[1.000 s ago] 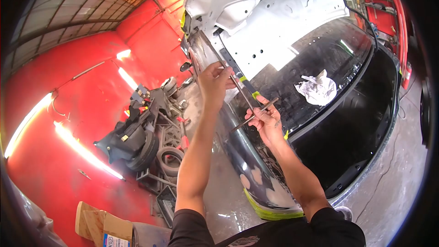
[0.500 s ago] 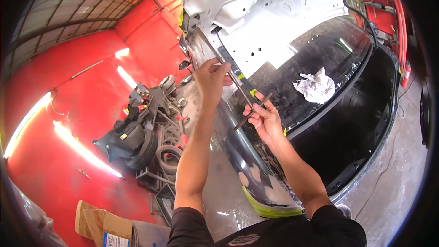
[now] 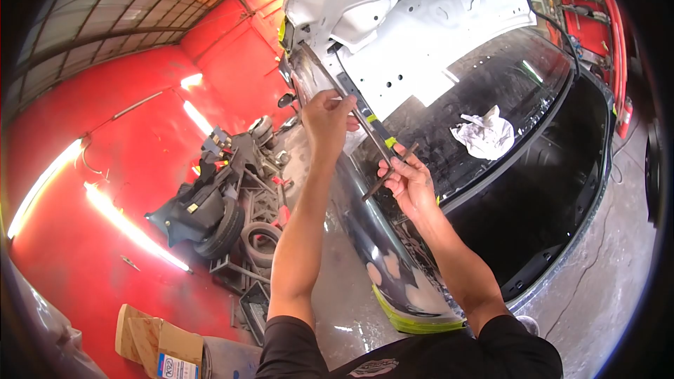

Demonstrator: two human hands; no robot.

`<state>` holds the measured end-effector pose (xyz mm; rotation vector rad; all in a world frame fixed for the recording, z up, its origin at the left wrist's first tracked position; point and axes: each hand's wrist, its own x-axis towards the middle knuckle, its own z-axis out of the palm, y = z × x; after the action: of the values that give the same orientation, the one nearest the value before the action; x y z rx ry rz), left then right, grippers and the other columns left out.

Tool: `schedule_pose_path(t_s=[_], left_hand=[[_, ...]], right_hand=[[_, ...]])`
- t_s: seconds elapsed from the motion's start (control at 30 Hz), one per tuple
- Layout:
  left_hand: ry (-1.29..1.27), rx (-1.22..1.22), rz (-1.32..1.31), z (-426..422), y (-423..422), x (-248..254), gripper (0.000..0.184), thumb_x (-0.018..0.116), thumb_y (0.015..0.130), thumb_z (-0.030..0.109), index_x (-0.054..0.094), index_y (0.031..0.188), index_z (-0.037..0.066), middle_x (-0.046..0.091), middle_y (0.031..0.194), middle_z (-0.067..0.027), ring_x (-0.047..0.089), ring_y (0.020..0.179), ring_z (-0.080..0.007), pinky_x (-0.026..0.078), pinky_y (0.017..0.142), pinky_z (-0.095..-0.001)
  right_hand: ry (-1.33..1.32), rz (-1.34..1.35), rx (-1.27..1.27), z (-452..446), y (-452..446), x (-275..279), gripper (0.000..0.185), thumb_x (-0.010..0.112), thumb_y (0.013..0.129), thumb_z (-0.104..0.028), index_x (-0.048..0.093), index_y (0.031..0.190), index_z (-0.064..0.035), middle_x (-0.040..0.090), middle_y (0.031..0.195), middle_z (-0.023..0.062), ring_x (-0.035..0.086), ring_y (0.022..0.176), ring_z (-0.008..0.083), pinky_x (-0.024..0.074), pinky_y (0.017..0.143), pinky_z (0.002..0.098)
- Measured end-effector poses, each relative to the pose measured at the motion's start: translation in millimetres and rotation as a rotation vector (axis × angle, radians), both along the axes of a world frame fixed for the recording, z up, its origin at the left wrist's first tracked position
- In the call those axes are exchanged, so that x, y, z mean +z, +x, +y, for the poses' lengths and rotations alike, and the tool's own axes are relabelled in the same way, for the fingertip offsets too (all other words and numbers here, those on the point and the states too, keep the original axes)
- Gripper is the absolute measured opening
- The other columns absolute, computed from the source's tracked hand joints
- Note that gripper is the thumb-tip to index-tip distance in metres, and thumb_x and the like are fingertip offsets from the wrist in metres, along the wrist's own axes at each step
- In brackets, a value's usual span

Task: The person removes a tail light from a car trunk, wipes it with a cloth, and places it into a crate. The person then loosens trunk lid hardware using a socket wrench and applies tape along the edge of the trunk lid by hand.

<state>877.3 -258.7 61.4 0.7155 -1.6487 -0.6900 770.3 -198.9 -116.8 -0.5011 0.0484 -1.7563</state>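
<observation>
T-handled rod [image 3: 374, 135] slants before you, above the dark car [image 3: 372, 235]; beyond it, a pale panel [image 3: 414, 21] stands raised; your left hand [image 3: 326, 121] grasps the shaft partway along; your right hand [image 3: 411, 186] grasps the near end, its fingers about the crosspiece [image 3: 373, 190]; to your right, white cloth [image 3: 486, 135] lies crumpled on the car; yellow tape [image 3: 390, 142] shows just beside the shaft.

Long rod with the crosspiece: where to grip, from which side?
Probably the crosspiece, from the wearer's side: it sticks out either side of the right hand at the rod's near end, giving a handle to wrap. The left hand could steady the slim rod farther along.
</observation>
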Motion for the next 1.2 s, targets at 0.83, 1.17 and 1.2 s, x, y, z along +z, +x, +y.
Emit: schedule_pose_path(t_s=[0.83, 1.17, 1.2], left_hand=[[0.173, -0.275, 0.122, -36.1, 8.9, -17.7, 0.028, 0.059, 0.102, 0.012, 0.063, 0.123, -0.007, 0.073, 0.095, -0.0154, 0.074, 0.077, -0.0263, 0.064, 0.067, -0.0369], [0.127, -0.259, 0.084, -21.4, 15.8, -16.7, 0.036, 0.059, 0.104, 0.014, 0.058, 0.132, -0.009, 0.073, 0.102, -0.0165, 0.075, 0.078, -0.0252, 0.064, 0.067, -0.034], [0.097, -0.271, 0.094, -23.2, 15.2, -14.3, 0.036, 0.059, 0.104, 0.014, 0.058, 0.132, -0.009, 0.074, 0.102, -0.0166, 0.075, 0.078, -0.0252, 0.064, 0.067, -0.0339]], right_hand=[[-0.264, 0.896, -1.267, 1.0, 26.5, -2.0, 0.013, 0.06, 0.099, 0.008, 0.06, 0.104, -0.0047, 0.064, 0.113, 0.0121, 0.071, 0.097, 0.0244, 0.0603, 0.081, 0.0323], [0.02, 0.254, -0.339, 8.7, 19.6, -13.5, 0.04, 0.057, 0.104, -0.002, 0.045, 0.143, -0.0015, 0.069, 0.114, 0.019, 0.074, 0.1, 0.0299, 0.0661, 0.077, 0.0356], [0.017, 0.25, -0.303, 8.7, 15.6, -13.9, 0.042, 0.058, 0.104, -0.005, 0.044, 0.144, -0.0018, 0.068, 0.114, 0.0192, 0.074, 0.1, 0.0302, 0.0653, 0.077, 0.0356]])
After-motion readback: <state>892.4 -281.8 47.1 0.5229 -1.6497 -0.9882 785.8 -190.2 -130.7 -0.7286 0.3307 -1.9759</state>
